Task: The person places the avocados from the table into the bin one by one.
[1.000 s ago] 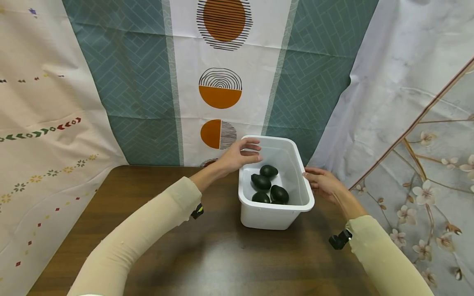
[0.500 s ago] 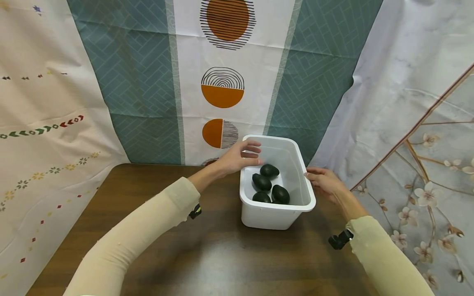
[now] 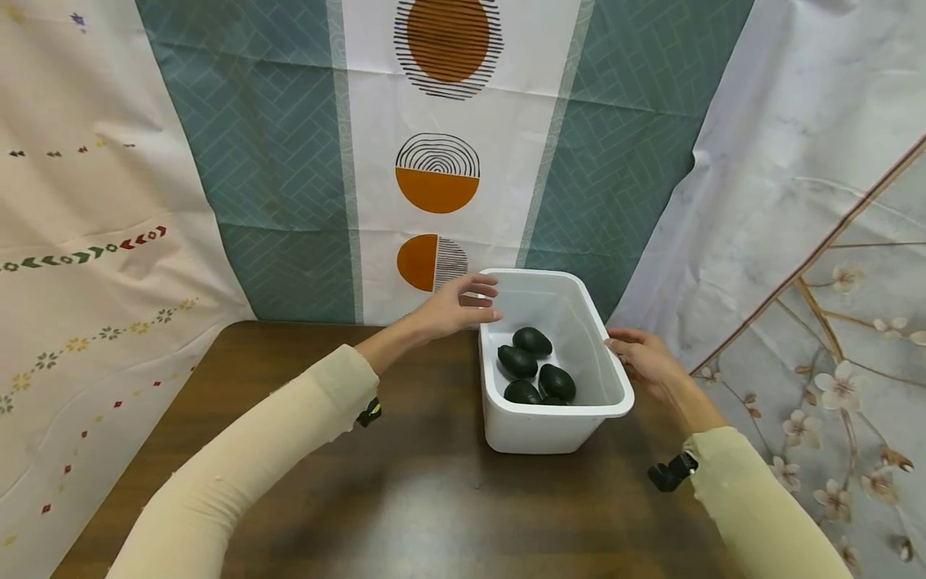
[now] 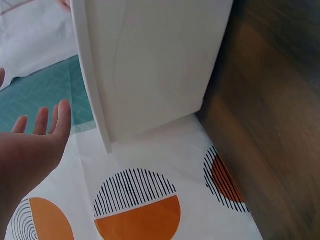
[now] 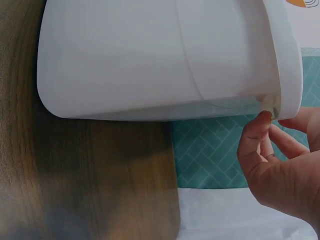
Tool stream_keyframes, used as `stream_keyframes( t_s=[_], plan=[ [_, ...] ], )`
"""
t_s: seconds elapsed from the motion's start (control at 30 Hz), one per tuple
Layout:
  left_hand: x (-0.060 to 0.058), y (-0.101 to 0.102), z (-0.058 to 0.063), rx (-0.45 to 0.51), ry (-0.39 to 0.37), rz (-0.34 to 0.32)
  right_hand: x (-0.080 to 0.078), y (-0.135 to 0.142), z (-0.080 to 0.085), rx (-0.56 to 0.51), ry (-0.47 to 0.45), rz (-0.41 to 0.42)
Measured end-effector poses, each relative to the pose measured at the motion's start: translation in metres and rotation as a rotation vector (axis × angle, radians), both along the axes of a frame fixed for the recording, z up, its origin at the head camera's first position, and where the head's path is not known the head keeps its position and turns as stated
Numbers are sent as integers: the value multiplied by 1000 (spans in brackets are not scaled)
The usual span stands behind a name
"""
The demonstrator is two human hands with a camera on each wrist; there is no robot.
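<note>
A white plastic bin (image 3: 535,430) stands upright on the table, with several dark green avocados (image 3: 517,362) lying on its floor. My right hand (image 3: 640,362) is at the bin's right side; in the right wrist view its thumb and a finger (image 5: 297,119) pinch the rim near a corner. Beside the left rim hovers my left hand (image 3: 452,310), fingers loosely spread and holding nothing. The left wrist view shows that hand (image 4: 35,155) apart from the bin's outer wall (image 4: 155,60).
The brown wooden table (image 3: 376,498) extends left and in front of the bin. A patterned cloth (image 3: 275,201) hangs close behind it, and a floral cloth (image 3: 832,386) hangs at the right.
The bin has slid slightly to the right with the avocados in it, my right hand moving along at its rim. My left hand has drawn back a little to the left.
</note>
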State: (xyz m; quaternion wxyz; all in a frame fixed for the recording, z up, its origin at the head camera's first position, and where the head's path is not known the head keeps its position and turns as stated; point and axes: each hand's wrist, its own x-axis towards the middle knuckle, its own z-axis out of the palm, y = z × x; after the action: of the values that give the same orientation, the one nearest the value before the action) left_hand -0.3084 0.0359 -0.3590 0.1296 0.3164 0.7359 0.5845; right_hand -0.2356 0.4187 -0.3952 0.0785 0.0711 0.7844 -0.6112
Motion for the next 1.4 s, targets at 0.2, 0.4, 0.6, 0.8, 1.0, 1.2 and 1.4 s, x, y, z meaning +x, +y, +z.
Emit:
stream_keyframes(
  t_s=[0.2, 0.4, 0.6, 0.8, 1.0, 1.2, 1.4],
  plan=[
    [2, -14, -1, -35, -10, 23, -1, 1, -1, 0, 2, -16],
    [3, -29, -6, -63, 5, 27, 3, -1, 2, 53, 8, -33],
    [1, -38, -9, -109, 14, 29, 9, 5, 2, 84, 7, -50],
    [-1, -49, -10, -160, 4, 0, 10, 3, 7, 196, 29, -44],
    [2, -65, -10, -215, 24, -25, 14, -11, 22, 517, 207, 7],
    [12, -78, -4, -246, 116, -27, 24, -47, 42, 704, 353, 57],
    [25, -94, -1, -405, 344, 8, 34, -91, 50, 713, 448, 136]
  ],
)
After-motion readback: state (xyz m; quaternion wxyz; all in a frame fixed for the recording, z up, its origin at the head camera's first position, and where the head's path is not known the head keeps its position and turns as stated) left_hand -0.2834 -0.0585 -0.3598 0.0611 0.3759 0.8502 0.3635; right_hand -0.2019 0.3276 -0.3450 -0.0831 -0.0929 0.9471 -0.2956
